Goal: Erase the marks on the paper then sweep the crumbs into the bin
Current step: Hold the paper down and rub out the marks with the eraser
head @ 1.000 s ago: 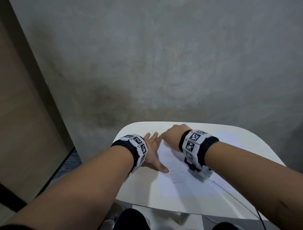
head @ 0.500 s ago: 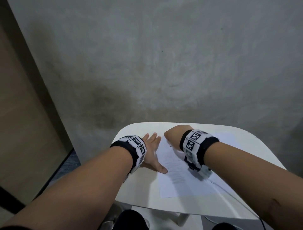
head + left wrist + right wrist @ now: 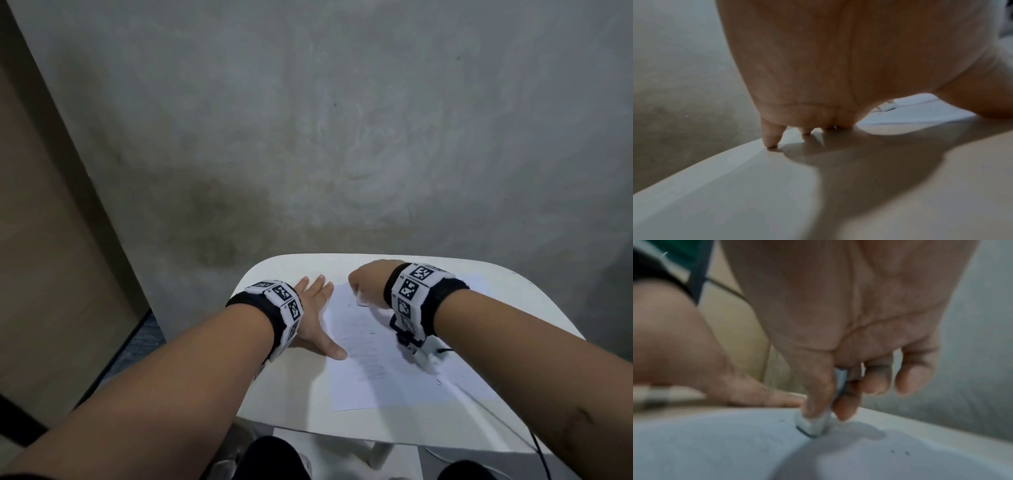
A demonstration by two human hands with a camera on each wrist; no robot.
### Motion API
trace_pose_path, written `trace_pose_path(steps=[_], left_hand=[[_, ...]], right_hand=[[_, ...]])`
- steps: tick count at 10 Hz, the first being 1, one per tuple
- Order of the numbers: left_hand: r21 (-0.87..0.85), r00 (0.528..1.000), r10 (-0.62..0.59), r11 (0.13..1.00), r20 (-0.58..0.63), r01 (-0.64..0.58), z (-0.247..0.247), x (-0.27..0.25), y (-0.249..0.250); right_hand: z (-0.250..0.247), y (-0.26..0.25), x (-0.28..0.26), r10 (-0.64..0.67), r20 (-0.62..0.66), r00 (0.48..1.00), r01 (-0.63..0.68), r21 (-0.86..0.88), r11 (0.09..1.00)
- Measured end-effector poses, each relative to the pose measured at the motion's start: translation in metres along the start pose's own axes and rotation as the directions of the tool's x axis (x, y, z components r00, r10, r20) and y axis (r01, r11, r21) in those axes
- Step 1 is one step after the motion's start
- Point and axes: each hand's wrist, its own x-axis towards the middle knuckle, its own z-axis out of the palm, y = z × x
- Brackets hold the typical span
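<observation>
Erasing in hand: the eraser (image 3: pixel 813 425) rubs the upper edge of the paper (image 3: pixel 376 370).

The right hand (image 3: pixel 366 279) has its fingers (image 3: pixel 846 402) clamped on the eraser; the left hand (image 3: pixel 313 315) lies flat, fingers spread, thumb on the sheet's left edge, pinning it to the desk (image 3: pixel 287 394). Dark specks, probably crumbs (image 3: pixel 900 452), lie lower right in the blurred wrist view. Next comes more rubbing, then sweeping; no bin shows.
</observation>
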Motion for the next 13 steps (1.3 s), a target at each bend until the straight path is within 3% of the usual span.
trace_pose_path(steps=[1, 2, 3, 4, 5, 6, 7, 8, 9, 10, 11, 12, 13], left_hand=[[0.011, 1.000, 0.000, 1.000, -0.004, 0.000, 0.000, 0.000, 0.002], [0.022, 1.000, -0.002, 1.000, -0.002, 0.002, -0.002, -0.001, 0.003], [0.010, 1.000, -0.007, 1.000, 0.001, 0.007, 0.000, 0.000, 0.003], [-0.008, 1.000, -0.011, 1.000, -0.016, 0.011, 0.001, 0.002, 0.002], [0.018, 1.000, -0.007, 1.000, -0.009, 0.008, 0.001, 0.002, 0.002], [0.013, 1.000, -0.011, 1.000, -0.014, 0.011, 0.003, 0.007, 0.001], [-0.003, 1.000, -0.011, 1.000, -0.022, 0.011, 0.007, 0.012, -0.002], [0.011, 1.000, -0.012, 1.000, -0.027, 0.012, 0.007, 0.011, -0.002], [0.027, 0.999, -0.013, 1.000, -0.031, 0.013, 0.006, 0.010, 0.001], [0.015, 0.999, -0.008, 1.000, -0.035, 0.009, 0.007, 0.012, -0.002], [-0.001, 1.000, -0.016, 1.000, -0.025, 0.016, 0.009, 0.011, -0.004], [0.013, 0.999, -0.009, 1.000, -0.034, 0.009, 0.008, 0.010, -0.001], [0.013, 0.999, 0.000, 1.000, -0.035, 0.001, 0.008, 0.008, -0.003]], right_hand=[[0.002, -0.020, -0.009, -0.055, 0.087, 0.995, 0.059, -0.047, 0.997], [0.005, -0.019, -0.006, -0.135, 0.056, 0.989, 0.132, 0.053, 0.990], [0.001, -0.010, -0.004, -0.015, 0.032, 0.999, 0.013, 0.036, 0.999], [0.002, -0.031, -0.020, -0.134, 0.044, 0.990, 0.130, 0.081, 0.988], [0.001, -0.016, -0.013, -0.107, 0.040, 0.993, 0.102, 0.102, 0.989], [0.001, -0.008, -0.017, -0.022, -0.044, 0.999, 0.027, 0.105, 0.994], [0.011, -0.027, -0.022, -0.123, -0.031, 0.992, 0.126, 0.134, 0.983], [0.009, -0.008, -0.010, -0.058, 0.020, 0.998, 0.054, 0.167, 0.984], [0.010, -0.012, -0.014, -0.007, -0.056, 0.998, 0.016, 0.164, 0.986], [0.016, -0.019, -0.020, -0.100, -0.021, 0.995, 0.103, 0.222, 0.970], [0.012, 0.006, -0.014, 0.043, -0.051, 0.998, -0.030, 0.235, 0.972], [0.013, -0.014, -0.026, -0.069, -0.080, 0.994, 0.079, 0.132, 0.988], [0.013, -0.012, -0.022, -0.106, 0.044, 0.993, 0.099, 0.138, 0.985]])
